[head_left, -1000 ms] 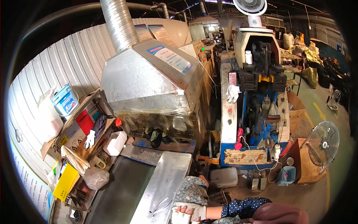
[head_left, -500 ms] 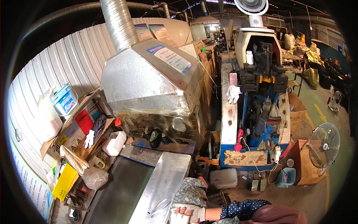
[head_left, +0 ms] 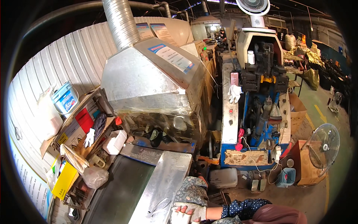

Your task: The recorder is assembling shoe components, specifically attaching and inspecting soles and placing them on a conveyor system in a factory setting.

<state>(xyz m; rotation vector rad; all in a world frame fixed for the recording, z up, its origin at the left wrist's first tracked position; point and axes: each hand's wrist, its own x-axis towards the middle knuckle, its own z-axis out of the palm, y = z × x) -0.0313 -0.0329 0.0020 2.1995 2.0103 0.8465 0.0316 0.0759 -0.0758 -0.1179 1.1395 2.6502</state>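
Note:
At the lower edge my right hand (head_left: 183,212), in a white fingerless glove, has its fingers curled and bunched together. A navy polka-dot sleeve (head_left: 244,207) leads to it from the right, with bare wrist between. The hand lies against a grey floral sleeve (head_left: 190,193); whether it grips anything is hidden. Another pale fingertip shows at the bottom edge, but my left hand cannot be made out clearly. Just left of the hand, clear safety glasses (head_left: 160,206) appear to rest on a bare metal plate (head_left: 164,183). Beside the plate runs a dark conveyor belt (head_left: 125,186).
A metal hood (head_left: 143,78) covers the belt's far end, with dark shoe-like items beneath. Left is a cluttered shelf with a blue bucket (head_left: 64,98) and white gloves (head_left: 89,138). To the right stand a blue-framed machine (head_left: 257,149), a small bin (head_left: 286,177) and a floor fan (head_left: 324,145).
The view has shifted very slightly. My gloved hand keeps almost the same place and curled shape.

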